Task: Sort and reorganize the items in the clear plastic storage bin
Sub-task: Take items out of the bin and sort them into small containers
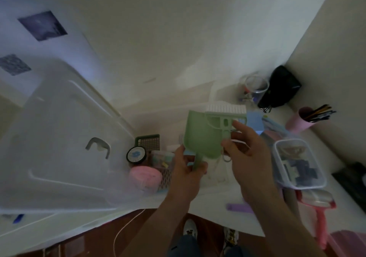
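Left hand (186,169) grips green scoop (202,136) by its handle, right hand (247,149) pinches its far rim; steady both, lower beside pink case (145,177) in bin (59,138).

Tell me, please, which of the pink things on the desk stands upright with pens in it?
The pink cup at the far right; the round pink case holds no pens and the pink brush lies flat near the edge.

green scoop (200,136), pink cup (297,123), black pouch (281,86)

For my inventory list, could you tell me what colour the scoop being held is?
The scoop is pale green, seen in the head view.
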Action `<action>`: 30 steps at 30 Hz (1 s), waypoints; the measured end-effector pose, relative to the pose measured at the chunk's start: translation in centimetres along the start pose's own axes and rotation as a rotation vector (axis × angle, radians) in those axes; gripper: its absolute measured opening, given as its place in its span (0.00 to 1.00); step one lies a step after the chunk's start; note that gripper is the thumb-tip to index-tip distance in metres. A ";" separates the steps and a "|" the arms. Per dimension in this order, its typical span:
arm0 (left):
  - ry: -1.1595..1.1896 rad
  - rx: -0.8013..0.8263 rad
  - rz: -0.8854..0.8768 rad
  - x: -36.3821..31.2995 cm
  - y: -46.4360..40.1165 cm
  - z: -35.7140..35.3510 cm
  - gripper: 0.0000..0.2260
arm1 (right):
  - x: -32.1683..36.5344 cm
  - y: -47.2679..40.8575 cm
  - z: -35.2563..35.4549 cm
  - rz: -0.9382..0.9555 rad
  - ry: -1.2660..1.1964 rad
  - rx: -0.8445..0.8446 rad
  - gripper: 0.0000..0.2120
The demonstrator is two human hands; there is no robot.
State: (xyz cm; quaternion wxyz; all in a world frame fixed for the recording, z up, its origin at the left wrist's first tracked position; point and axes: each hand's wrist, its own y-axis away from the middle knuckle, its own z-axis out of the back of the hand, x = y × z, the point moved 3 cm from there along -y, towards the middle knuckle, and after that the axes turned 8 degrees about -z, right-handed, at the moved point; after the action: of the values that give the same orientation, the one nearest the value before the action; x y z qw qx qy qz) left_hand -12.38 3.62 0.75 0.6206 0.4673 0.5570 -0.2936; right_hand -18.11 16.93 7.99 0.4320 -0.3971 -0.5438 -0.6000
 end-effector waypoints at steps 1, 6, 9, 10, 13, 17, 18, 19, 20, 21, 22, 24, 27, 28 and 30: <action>0.017 -0.006 -0.011 0.1 0.2 -0.5 0.26 | 0.2 0.6 0.2 0.036 -0.006 -0.015 0.21; 0.214 -0.037 0.013 -0.1 1.1 -2.8 0.28 | -1.3 2.2 0.1 0.078 0.084 -0.036 0.15; 0.403 -0.063 0.140 0.0 1.5 -4.0 0.31 | -2.7 1.6 0.7 0.075 0.173 -0.129 0.09; 0.447 -0.068 0.162 0.0 1.6 -4.3 0.31 | -2.9 1.5 1.0 0.081 0.192 -0.152 0.07; 0.452 -0.067 0.152 -0.1 2.3 -5.0 0.26 | -3.3 1.8 1.9 0.094 0.296 -0.190 0.03; 0.383 -0.076 0.083 -0.7 3.3 -5.7 0.21 | -3.8 2.8 2.5 0.157 0.424 -0.207 0.04; 0.365 -0.069 0.058 -0.9 3.3 -5.8 0.21 | -4.0 3.0 2.5 0.157 0.442 -0.193 0.05; 0.345 -0.053 0.032 -1.0 3.3 -5.8 0.22 | -4.2 3.1 2.5 0.156 0.451 -0.179 0.05; 0.333 -0.035 0.011 -1.2 3.3 -5.9 0.23 | -4.4 3.2 2.5 0.159 0.454 -0.166 0.06; 0.324 -0.024 0.002 -1.2 3.3 -5.8 0.23 | -4.5 3.2 2.5 0.170 0.449 -0.155 0.06; 0.317 -0.018 0.000 -1.2 3.4 -5.8 0.24 | -4.7 3.2 2.6 0.181 0.438 -0.148 0.06; 0.309 -0.014 0.004 -1.1 3.4 -5.7 0.24 | -4.8 3.0 3.1 0.139 0.367 -0.162 0.07; 0.306 0.015 0.010 -0.8 3.5 -5.8 0.23 | -5.7 2.2 4.3 -0.072 0.105 -0.210 0.16; 0.304 0.037 0.008 -0.8 3.7 -6.0 0.22 | -6.0 1.8 4.5 -0.139 -0.026 -0.169 0.19; 0.252 0.079 -0.002 -0.5 4.2 -6.6 0.21 | -6.5 1.1 4.8 -0.187 -0.194 -0.044 0.17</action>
State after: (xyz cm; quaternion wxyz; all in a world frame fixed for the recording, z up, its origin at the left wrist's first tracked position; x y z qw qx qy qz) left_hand -11.51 11.16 2.64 0.5265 0.5240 0.6190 -0.2550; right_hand -15.04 22.22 2.61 0.3108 -0.4099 -0.6044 -0.6083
